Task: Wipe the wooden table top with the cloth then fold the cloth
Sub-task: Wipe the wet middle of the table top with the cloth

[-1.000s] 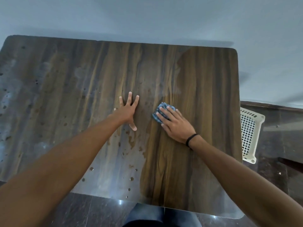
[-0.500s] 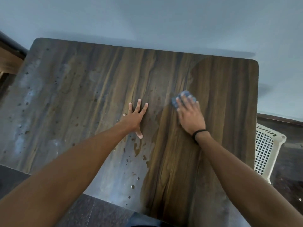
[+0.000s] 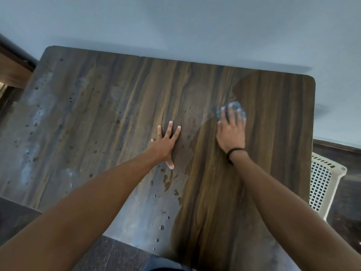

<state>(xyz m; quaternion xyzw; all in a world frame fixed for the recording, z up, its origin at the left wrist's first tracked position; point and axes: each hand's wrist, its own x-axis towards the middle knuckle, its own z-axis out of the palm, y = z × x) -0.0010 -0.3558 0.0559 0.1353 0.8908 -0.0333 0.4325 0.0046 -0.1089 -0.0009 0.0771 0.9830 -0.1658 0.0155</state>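
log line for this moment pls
phase: wiping | right hand: presses cloth on table top | left hand: flat on table top | left part: dusty, spotted | fold: not done

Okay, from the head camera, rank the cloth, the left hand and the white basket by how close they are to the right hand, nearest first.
From the right hand:
1. cloth, pressed under its fingers, touching.
2. left hand, off to its left, flat on the table.
3. basket, off to its right, beyond the table's edge and lower down.
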